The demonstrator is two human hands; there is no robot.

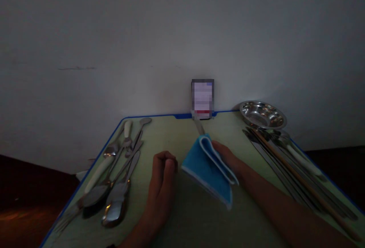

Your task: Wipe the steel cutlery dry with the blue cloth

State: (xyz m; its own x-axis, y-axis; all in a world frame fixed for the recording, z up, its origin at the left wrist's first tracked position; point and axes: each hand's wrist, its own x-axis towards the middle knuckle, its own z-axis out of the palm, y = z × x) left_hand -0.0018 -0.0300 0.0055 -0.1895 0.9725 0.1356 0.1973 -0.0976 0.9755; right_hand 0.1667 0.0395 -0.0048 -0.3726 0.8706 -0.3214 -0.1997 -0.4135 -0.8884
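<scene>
Folded blue cloth w/ white edging (199,166) is gripped by R hand (229,158) over pale-green, blue-rimmed tabletop (168,134), flat grey metal utensil (199,127) left exposed at far end. L hand (164,175) is loosely curled nearby; contents can't be told. Metal's best pinched evenly thru cloth, w/ loose corner kept clear.

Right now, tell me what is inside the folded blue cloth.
A flat metal strip pokes out at the far edge of the cloth; anything deeper in the folds is covered.

The cloth (203,164) is blue edged white, the table (167,134) greenish.
</scene>
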